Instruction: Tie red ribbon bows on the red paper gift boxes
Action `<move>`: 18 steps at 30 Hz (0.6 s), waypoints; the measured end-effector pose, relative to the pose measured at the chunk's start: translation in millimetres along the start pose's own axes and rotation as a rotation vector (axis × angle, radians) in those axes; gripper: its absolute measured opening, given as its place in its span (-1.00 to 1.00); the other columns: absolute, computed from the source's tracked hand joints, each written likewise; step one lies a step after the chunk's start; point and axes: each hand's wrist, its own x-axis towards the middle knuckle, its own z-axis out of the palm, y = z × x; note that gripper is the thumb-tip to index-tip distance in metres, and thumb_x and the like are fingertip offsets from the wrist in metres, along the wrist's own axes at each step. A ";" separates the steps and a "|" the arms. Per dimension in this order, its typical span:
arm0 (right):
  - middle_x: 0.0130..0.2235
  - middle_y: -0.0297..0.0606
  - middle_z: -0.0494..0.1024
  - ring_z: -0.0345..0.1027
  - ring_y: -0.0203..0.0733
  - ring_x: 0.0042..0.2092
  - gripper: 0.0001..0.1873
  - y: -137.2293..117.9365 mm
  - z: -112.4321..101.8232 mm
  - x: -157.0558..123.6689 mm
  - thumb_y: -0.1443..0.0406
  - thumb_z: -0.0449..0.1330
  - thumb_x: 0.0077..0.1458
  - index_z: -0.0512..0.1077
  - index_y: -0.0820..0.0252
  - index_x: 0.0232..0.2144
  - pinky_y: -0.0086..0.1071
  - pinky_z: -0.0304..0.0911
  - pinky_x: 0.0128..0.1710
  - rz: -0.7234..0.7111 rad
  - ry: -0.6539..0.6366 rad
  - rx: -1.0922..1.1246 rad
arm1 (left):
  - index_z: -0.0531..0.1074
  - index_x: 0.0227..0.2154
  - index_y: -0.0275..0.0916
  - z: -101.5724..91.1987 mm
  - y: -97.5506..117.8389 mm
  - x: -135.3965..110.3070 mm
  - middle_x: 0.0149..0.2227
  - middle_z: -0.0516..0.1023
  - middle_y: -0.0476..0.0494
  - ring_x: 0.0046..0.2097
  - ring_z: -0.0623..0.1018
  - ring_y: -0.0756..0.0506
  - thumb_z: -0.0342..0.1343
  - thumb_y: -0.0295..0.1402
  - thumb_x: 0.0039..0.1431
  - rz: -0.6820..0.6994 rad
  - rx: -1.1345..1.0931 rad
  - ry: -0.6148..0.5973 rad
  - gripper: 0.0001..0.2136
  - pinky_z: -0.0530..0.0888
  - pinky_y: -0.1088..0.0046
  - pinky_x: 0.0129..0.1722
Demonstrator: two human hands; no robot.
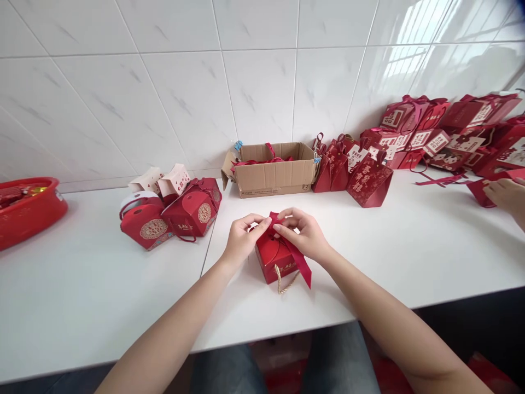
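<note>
A small red gift box (275, 261) with gold lettering stands on the white table in front of me. A gold rope handle (282, 285) hangs down its near side. Both of my hands are at its top, closed on a dark red ribbon (301, 266). My left hand (246, 235) pinches the ribbon from the left between thumb and fingers. From the right, my right hand (302, 232) pinches it with thumb and curled fingers. One ribbon tail slants down the box's right side. The fingers partly hide the ribbon where it gathers.
Behind the box stands a cardboard carton (274, 178) holding red ribbons. Red gift boxes (153, 224) sit at left, near a red basin (30, 213). More boxes (371, 178) and a stack (410, 131) line the wall at right. Another person's hand (506, 194) reaches in at the right edge.
</note>
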 end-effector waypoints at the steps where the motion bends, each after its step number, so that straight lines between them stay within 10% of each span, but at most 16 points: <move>1: -0.47 -0.33 0.57 0.41 -0.25 -0.42 -0.74 -0.1 0.0 -0.7 0.14 0.22 0.09 0.35 0.13 -0.22 -0.38 0.28 -0.38 -0.004 0.008 0.020 | 0.50 -0.45 -0.23 -0.3 -0.1 -1.0 -0.37 0.53 -0.09 -0.27 0.47 -0.09 0.16 -0.14 0.08 -0.003 -0.007 0.014 -0.76 0.38 0.41 -0.22; 18: -0.37 -0.22 0.55 0.38 -0.21 -0.36 -0.79 -1.1 -0.9 -3.7 0.14 0.23 0.08 0.54 0.14 -0.38 -0.32 0.31 -0.36 -0.069 0.059 -0.187 | 0.51 -0.43 -0.21 -3.6 2.8 -4.0 -0.31 0.56 -0.11 -0.22 0.52 -0.09 0.17 -0.24 0.11 0.210 0.072 0.080 -0.85 0.43 0.37 -0.16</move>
